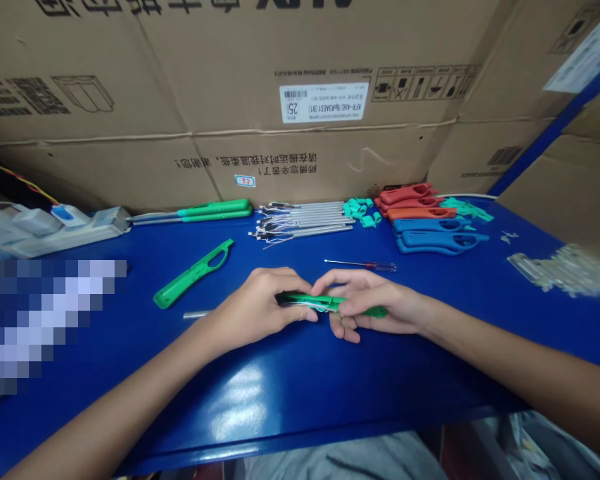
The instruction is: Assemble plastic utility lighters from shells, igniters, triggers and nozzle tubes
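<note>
Between both hands I hold a green plastic lighter casing half [325,301], level above the blue table. My left hand [260,303] pinches its left end between thumb and fingers. My right hand [373,300] grips the right part, its thumb and index finger on the casing. Thin white wires show along the casing's near side. A silver metal tube [196,315] sticks out to the left behind my left wrist; its join to the casing is hidden. Another green casing half [193,277] lies to the left, and a screwdriver [365,265] lies just beyond my right hand.
Along the back lie green-handled lighters [217,211], metal tubes with wires [310,220], teal plastic pieces [364,212], and red and blue casings [430,233]. Clear plastic parts [565,267] are at the right. A power strip [75,230] stands left, and a cardboard box [230,100] walls the back.
</note>
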Motion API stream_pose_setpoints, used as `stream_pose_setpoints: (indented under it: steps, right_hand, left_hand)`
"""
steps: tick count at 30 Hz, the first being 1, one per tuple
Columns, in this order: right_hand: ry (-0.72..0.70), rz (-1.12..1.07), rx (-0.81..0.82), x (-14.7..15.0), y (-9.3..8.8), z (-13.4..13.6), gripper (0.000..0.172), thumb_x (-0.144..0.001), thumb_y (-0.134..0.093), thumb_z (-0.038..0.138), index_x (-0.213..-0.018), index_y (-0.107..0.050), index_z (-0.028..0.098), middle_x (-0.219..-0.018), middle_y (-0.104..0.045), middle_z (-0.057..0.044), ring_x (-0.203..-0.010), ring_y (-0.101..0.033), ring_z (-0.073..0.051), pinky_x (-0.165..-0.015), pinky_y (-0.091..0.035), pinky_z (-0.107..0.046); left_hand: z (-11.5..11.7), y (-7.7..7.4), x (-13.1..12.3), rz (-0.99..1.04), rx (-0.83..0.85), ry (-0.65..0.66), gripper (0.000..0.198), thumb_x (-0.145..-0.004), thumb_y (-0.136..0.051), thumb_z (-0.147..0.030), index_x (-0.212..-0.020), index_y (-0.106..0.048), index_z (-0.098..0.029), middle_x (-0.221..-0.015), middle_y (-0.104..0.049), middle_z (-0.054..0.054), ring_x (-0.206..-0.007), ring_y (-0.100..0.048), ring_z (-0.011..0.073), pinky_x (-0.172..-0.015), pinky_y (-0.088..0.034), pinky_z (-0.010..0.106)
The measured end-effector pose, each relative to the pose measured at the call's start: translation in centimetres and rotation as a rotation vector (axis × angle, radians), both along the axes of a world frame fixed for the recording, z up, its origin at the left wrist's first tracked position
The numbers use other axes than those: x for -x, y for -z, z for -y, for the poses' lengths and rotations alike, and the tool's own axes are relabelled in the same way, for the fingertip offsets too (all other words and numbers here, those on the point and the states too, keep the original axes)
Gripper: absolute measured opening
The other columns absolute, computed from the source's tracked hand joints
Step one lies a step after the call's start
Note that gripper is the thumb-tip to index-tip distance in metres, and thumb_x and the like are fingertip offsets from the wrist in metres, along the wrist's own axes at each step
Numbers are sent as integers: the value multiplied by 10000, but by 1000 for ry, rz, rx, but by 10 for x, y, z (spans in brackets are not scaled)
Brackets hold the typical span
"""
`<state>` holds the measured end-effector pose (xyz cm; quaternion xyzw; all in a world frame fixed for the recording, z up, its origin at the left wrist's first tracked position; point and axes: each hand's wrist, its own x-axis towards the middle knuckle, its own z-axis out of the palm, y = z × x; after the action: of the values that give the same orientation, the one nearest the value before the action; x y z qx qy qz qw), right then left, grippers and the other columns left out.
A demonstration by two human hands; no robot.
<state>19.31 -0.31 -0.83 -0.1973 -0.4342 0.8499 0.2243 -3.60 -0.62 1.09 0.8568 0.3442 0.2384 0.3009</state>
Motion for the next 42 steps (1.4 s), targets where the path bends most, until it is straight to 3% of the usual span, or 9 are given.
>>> stream_pose_setpoints:
  steps: [4,12,19,24,29,36,42]
  right_hand:
    - [-18,7,-17,-3,1,-4,390,-739,-605,43,-1117,-549,122,-760,-724,-82,-632,-696,-156,-562,-530,-225]
    - [-34,-17,117,-1,3,-7,399,-738,-514,56,-1130,-525,131,-942,-707,-118,-806,-749,-246,-655,-582,-293]
    - [-64,-42,188,-4,1,-11,413,-758,-496,118,-1170,-488,145,-1002,-705,-127,-876,-749,-289,-723,-589,-339]
    - [-68,-36,187,-5,3,-13,403,-779,-472,116,-1180,-477,148,-992,-712,-131,-855,-753,-282,-698,-594,-335]
    - [-69,-49,190,-5,5,-15,399,-777,-462,114,-1175,-484,138,-977,-714,-131,-835,-756,-281,-659,-600,-303]
    - [-69,-31,217,-7,6,-18,430,-789,-436,130,-1217,-471,130,-976,-713,-132,-770,-762,-281,-518,-590,-248]
    - [-63,-30,217,-7,5,-18,433,-779,-426,126,-1209,-479,120,-961,-724,-131,-710,-761,-256,-487,-585,-235]
  left_hand:
    - [1,-1,4,-34,-44,53,229,-849,-716,-235,-1077,-734,-217,-899,-717,18,-802,-644,134,-735,-475,235]
    - [1,1,4,-29,-75,16,177,-901,-649,-242,-1053,-731,-207,-900,-718,18,-746,-654,121,-677,-489,226]
    - [-2,11,5,-91,-466,92,219,-959,-539,-181,-1112,-670,-95,-863,-716,75,-779,-670,174,-699,-537,286]
    - [-3,12,8,-118,-603,112,230,-968,-522,-198,-1118,-651,-78,-922,-737,109,-805,-703,196,-706,-568,307]
    - [1,8,10,-96,-592,64,268,-916,-580,-164,-1170,-625,-90,-955,-746,94,-802,-717,195,-712,-574,300]
    - [2,6,12,-39,-358,17,298,-857,-562,-105,-1133,-654,-169,-899,-751,10,-652,-694,124,-545,-516,205]
    - [0,4,12,-40,-390,35,220,-912,-542,-128,-1077,-682,-164,-917,-756,22,-737,-711,127,-646,-546,215]
